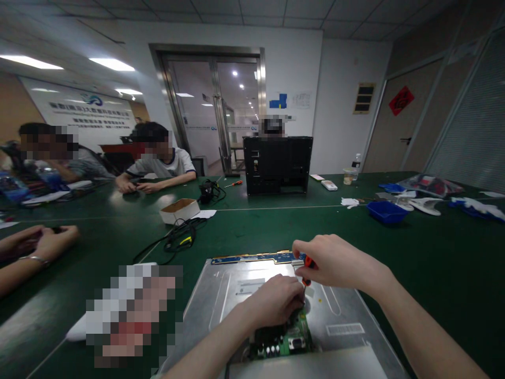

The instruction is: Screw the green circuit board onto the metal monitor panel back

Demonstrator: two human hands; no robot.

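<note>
A flat metal display panel (pixel 209 300) lies back side up in front of me. My right hand (pixel 333 260) is closed around the orange and black handle of a screwdriver (pixel 307 263), above the panel's upper middle. My left hand (pixel 276 300) rests over the green circuit board (pixel 302 334), its fingers curled together close to the screwdriver's lower end. Whatever those fingertips pinch is hidden. Along the panel's far edge runs a narrow blue circuit strip (pixel 244 259). The screwdriver's tip is covered by my fingers.
A black monitor back (pixel 278 166) stands across the green table. Left are a small cardboard box (pixel 179 211) and black cables (pixel 183 237). A blue tray (pixel 386 211) is on the right. Another person's hands (pixel 51 245) are at the left edge; other people sit farther back.
</note>
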